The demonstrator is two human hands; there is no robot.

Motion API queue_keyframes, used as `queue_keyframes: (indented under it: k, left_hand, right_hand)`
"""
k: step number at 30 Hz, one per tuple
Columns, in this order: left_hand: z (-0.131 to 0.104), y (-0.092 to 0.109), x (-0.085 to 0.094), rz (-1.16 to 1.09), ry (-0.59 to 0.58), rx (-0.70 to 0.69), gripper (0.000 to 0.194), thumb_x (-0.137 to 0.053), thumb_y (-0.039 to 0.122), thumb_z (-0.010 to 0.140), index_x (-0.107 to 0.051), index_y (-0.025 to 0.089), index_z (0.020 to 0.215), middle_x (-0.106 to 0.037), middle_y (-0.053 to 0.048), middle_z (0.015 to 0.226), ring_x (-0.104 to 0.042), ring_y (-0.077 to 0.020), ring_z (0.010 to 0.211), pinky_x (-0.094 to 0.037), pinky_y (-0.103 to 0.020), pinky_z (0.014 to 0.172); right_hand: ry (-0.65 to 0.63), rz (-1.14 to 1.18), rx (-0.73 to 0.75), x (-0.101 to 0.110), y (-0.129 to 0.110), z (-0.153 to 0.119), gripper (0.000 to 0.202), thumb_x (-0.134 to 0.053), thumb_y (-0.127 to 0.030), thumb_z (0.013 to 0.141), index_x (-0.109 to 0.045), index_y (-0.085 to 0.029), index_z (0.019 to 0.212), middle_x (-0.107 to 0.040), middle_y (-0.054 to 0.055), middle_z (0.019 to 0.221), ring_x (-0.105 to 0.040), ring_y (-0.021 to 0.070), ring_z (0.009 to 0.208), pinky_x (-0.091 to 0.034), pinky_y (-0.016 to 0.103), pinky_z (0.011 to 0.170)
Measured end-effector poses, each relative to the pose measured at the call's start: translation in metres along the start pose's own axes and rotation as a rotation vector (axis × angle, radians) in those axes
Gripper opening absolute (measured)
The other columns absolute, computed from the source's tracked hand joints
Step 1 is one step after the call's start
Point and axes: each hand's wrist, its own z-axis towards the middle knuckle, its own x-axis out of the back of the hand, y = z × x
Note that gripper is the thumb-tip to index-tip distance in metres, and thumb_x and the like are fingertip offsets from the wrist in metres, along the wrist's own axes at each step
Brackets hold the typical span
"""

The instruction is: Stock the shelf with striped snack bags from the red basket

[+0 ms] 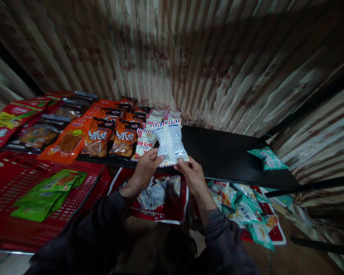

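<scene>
The shelf point(218, 154) is black, the baskets point(86, 202) red, and the wall covering point(160, 57) brown-and-beige striped.

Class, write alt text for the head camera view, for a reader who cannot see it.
Two hands, left and right, hold a white snack bag over a black shelf. Other snack bags line the shelf's left side; red baskets sit below.
</scene>
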Motion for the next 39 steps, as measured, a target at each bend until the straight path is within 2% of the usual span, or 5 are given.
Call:
queue_keyframes:
  k: [10, 18, 30, 35, 39]
  left_hand:
    - [0.010, 0.026, 0.022, 0.049, 0.271, -0.259, 0.065, -0.072, 0.038, 0.069, -0.050, 0.018, 0.127, -0.060, -0.013, 0.127, -0.059, -0.0215, 0.112, -0.047, -0.031, 0.092]
    - [0.020, 0.030, 0.039, 0.049, 0.250, -0.020, 0.051, -0.085, 0.049, 0.042, -0.069, 0.013, 0.074, -0.064, 0.001, 0.060, -0.053, -0.0109, 0.053, -0.041, -0.022, 0.052]
    - [0.017, 0.031, 0.035, -0.017, 0.351, -0.053, 0.040, -0.084, 0.045, 0.046, -0.067, 0.013, 0.064, -0.058, 0.003, 0.051, -0.045, -0.0077, 0.046, -0.034, -0.020, 0.047]
    - [0.018, 0.030, 0.035, -0.031, 0.343, -0.056, 0.040, -0.084, 0.043, 0.045, -0.068, 0.013, 0.064, -0.059, 0.003, 0.053, -0.047, -0.0080, 0.049, -0.035, -0.020, 0.048]
    - [0.021, 0.031, 0.039, -0.044, 0.346, -0.013, 0.038, -0.083, 0.042, 0.044, -0.067, 0.012, 0.062, -0.057, 0.003, 0.051, -0.045, -0.0073, 0.046, -0.033, -0.020, 0.046]
  right_hand:
    - [-0.083, -0.177, 0.030, -0.002, -0.003, -0.004, 0.030, -0.082, -0.042, 0.059, -0.071, -0.018, 0.075, -0.062, -0.004, 0.060, -0.049, 0.0094, 0.054, -0.042, 0.024, 0.054]
    - [-0.239, -0.309, 0.009, 0.007, -0.009, -0.004, 0.037, -0.077, -0.051, 0.063, -0.072, -0.018, 0.079, -0.063, -0.003, 0.063, -0.050, 0.0102, 0.056, -0.041, 0.023, 0.056]
    - [-0.107, -0.511, 0.265, 0.010, -0.003, 0.000, 0.031, -0.060, -0.047, 0.082, -0.069, -0.017, 0.087, -0.055, -0.005, 0.055, -0.049, 0.0109, 0.052, -0.042, 0.023, 0.055]
    - [0.013, -0.912, 0.686, 0.009, 0.004, -0.004, 0.050, -0.047, -0.030, 0.092, -0.043, -0.019, 0.141, -0.068, 0.009, 0.105, -0.064, 0.0203, 0.096, -0.052, 0.035, 0.085]
    - [-0.065, -1.185, 1.059, 0.012, 0.007, -0.004, 0.053, -0.037, -0.012, 0.093, -0.042, -0.028, 0.143, -0.025, 0.009, 0.158, -0.029, 0.0273, 0.143, -0.037, 0.050, 0.109]
